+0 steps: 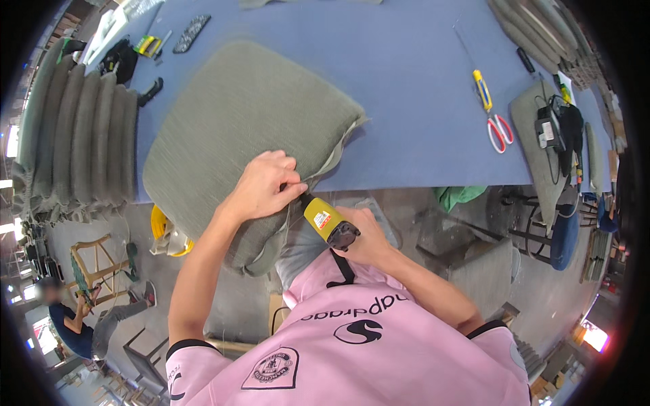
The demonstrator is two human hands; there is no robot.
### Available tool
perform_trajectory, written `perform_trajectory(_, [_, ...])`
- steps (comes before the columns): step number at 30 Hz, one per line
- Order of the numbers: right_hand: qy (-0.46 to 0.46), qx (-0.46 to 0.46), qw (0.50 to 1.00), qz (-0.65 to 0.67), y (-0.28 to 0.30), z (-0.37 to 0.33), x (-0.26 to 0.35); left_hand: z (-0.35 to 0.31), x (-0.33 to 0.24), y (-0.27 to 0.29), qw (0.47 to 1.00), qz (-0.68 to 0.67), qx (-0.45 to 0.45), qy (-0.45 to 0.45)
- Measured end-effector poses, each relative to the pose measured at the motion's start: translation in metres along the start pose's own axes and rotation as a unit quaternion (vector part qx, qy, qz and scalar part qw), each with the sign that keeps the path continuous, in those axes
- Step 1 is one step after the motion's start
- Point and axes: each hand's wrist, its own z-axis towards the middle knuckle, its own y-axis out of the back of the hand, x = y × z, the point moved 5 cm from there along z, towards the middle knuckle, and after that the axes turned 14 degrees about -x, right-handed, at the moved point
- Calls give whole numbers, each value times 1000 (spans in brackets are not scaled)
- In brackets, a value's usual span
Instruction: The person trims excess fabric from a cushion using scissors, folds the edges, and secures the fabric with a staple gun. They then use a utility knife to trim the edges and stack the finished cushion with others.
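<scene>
A grey-green fabric seat cushion lies partly on the blue table, its near corner hanging over the front edge. A loose flap of fabric runs along its right side. My left hand is closed at that edge, thumb and fingers gripping the cushion cover. My right hand is wrapped round a yellow-and-black handheld power tool; its grip is mostly hidden. The tool's dark nose reaches the cushion's edge right by my left thumb. Whether the tip touches the fabric is hidden.
Stacked cushions stand left on the blue table. Right of the cushion lie red-handled scissors and a yellow-handled screwdriver. A black power adapter with cables sits farther right. Behind, at lower left, a person sits near a wooden frame.
</scene>
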Motion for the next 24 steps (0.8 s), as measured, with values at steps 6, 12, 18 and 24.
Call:
perform_trajectory(6, [-29, -1, 999, 31, 48, 2, -6, 28, -9, -1, 993, 74, -88, 38])
perform_trajectory(12, [-61, -27, 998, 10, 77, 0, 8, 27, -39, -2, 981, 184, 32, 59])
perform_trajectory(18, [-38, -22, 997, 55, 59, 17, 15, 21, -7, 3, 997, 16, 68, 32])
perform_trajectory(24, [-82, 64, 991, 79, 32, 37, 6, 17, 3, -3, 997, -26, 17, 72])
